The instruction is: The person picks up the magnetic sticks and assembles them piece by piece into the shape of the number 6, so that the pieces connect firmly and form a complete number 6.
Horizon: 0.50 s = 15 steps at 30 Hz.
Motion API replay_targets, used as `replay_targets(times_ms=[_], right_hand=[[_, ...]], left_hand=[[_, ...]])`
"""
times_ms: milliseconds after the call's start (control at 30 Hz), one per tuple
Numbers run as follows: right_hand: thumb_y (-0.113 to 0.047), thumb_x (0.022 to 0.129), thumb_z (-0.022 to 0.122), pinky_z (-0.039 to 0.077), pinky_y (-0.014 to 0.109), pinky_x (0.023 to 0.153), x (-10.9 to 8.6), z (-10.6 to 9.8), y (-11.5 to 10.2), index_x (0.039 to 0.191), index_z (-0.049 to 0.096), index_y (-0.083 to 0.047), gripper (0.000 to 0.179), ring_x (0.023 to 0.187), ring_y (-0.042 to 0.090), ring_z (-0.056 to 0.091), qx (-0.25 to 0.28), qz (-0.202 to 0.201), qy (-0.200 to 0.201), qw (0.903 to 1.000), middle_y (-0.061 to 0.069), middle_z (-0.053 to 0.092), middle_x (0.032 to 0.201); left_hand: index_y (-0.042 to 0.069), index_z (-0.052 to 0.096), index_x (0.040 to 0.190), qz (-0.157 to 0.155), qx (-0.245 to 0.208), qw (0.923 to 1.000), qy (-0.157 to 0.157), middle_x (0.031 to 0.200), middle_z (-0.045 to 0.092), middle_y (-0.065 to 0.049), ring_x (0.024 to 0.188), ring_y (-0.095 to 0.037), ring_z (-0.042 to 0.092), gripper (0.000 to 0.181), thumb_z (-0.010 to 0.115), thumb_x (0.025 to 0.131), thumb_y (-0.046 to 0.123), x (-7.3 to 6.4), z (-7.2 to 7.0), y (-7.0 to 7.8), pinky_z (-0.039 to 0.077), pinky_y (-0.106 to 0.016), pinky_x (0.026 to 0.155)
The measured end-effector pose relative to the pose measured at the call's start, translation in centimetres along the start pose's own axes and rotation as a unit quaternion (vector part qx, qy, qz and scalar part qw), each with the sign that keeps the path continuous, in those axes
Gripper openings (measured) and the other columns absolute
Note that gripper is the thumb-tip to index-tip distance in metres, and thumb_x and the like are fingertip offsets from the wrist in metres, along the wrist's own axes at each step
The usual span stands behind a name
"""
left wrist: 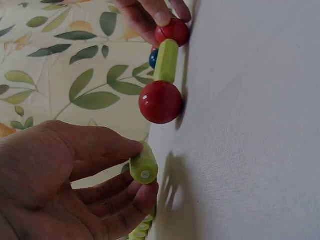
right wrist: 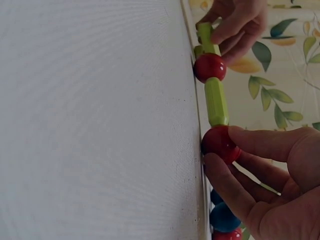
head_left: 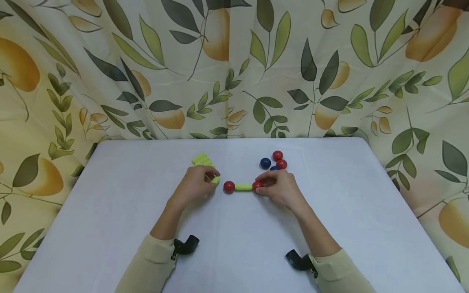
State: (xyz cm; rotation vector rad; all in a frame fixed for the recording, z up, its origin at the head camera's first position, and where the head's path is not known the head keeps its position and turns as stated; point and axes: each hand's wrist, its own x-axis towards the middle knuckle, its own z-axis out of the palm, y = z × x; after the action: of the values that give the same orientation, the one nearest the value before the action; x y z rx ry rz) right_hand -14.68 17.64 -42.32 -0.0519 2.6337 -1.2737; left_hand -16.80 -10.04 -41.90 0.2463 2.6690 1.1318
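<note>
My left hand (head_left: 198,183) pinches a short yellow-green rod (left wrist: 144,164) between thumb and fingers; a pale round spot shows on its end. To its right, another yellow-green rod (head_left: 243,187) joins two red balls in a straight line. The left red ball (head_left: 229,186) is untouched, a small gap from my left hand's rod in the head view. My right hand (head_left: 280,188) grips the right red ball (right wrist: 220,144) between thumb and fingertips.
Several more yellow-green rods (head_left: 201,158) lie side by side behind my left hand. Beyond my right hand sit loose balls, among them a blue ball (head_left: 265,163) and a red ball (head_left: 277,155). A leaf-patterned curtain (head_left: 271,81) hangs behind the white table (head_left: 234,252).
</note>
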Motion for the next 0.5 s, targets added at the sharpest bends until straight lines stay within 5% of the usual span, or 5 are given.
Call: replay_targets(times_ms=[500], right_hand=[[-0.014,0.088,0.084,0.058,0.03,0.077,0.0,-0.2,0.0,0.113,0.078,-0.011,0.026,0.091,0.02,0.07,-0.001,-0.002,-0.005,1.0,0.005,0.078,0.099]], left_hand=[[0.015,0.075,0.108,-0.006,-0.105,0.9943,-0.022,0.102,0.071,-0.005,0.086,-0.018,0.07,0.025,0.081,0.086,0.007,-2.1,1.1,0.6,0.057,-0.03,0.066]])
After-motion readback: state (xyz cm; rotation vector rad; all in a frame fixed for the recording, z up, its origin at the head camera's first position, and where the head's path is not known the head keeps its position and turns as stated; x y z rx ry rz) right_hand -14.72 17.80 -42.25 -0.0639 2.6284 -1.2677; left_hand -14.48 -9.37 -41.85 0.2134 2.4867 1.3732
